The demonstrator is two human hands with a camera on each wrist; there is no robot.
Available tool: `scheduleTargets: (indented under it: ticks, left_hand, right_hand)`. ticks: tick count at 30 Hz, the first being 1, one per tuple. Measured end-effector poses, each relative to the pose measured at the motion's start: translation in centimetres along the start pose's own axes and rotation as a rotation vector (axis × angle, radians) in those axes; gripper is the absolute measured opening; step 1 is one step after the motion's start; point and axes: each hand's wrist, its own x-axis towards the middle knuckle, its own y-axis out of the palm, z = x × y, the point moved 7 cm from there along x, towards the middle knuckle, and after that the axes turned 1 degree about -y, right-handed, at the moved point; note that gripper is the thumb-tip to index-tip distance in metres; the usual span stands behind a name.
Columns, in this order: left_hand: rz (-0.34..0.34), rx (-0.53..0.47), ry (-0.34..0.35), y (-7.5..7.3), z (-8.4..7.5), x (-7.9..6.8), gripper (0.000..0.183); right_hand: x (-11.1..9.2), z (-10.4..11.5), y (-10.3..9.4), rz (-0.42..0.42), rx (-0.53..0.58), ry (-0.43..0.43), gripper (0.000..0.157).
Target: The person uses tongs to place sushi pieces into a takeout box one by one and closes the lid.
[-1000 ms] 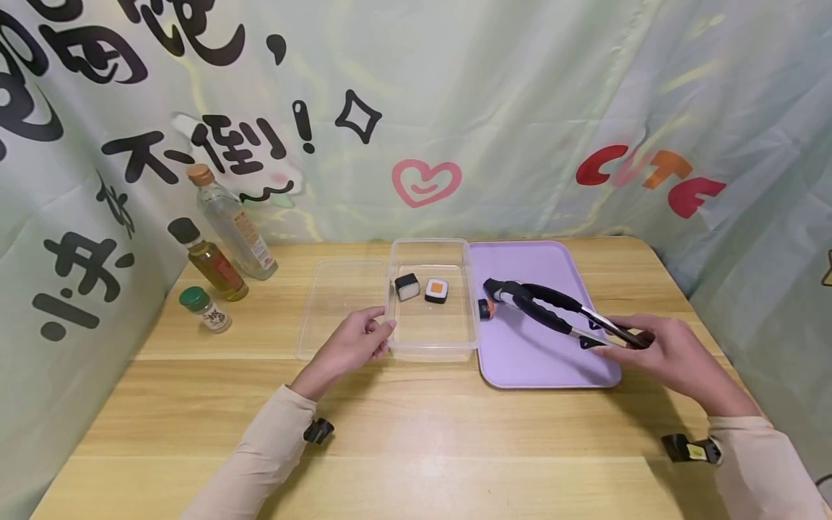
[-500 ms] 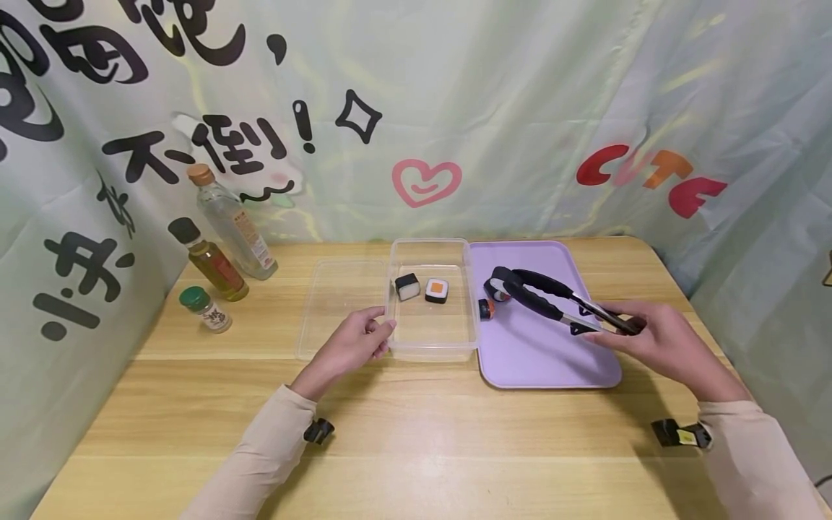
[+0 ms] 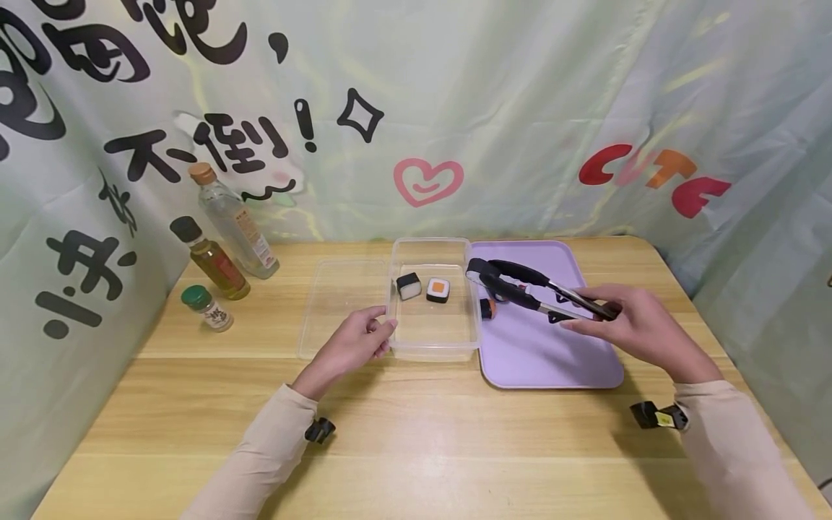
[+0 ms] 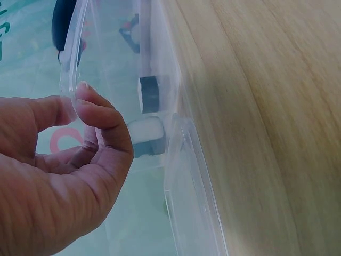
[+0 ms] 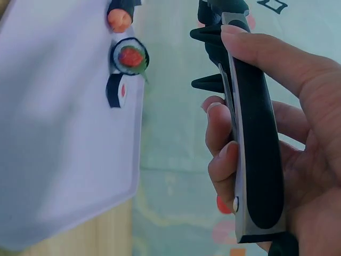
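My left hand (image 3: pixel 354 339) pinches the near-left rim of a clear plastic container (image 3: pixel 434 348). Inside it sit a black-and-white sushi piece (image 3: pixel 409 286) and a sushi piece with an orange centre (image 3: pixel 438 290). In my right hand (image 3: pixel 640 328) I grip metal tongs with black handles (image 3: pixel 513 292); their tips hang by the container's right wall. Whether the tips hold anything I cannot tell. On the purple tray (image 3: pixel 552 361), the right wrist view shows an orange-topped sushi roll (image 5: pixel 120 18), a red-centred roll (image 5: pixel 130 57) and a smaller white-and-black piece (image 5: pixel 116 90).
A clear lid (image 3: pixel 341 296) lies left of the container. At the back left stand a tall clear bottle (image 3: pixel 240 227), an oil bottle (image 3: pixel 217 267) and a green-capped shaker (image 3: pixel 208 309). A printed curtain (image 3: pixel 520 108) hangs behind the wooden table (image 3: pixel 416 448).
My right hand has moved left and away from me, carrying the tongs from over the tray to the container's right edge. My left hand has stayed on the rim.
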Motion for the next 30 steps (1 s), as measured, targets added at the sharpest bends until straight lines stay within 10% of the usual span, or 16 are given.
scheduleTargets:
  ticks: [30]
  left_hand:
    - [-0.012, 0.018, 0.007, -0.1, -0.2, 0.1, 0.055]
  right_hand:
    - [3.5, 4.9, 3.1, 0.045, 0.024, -0.248, 0.046]
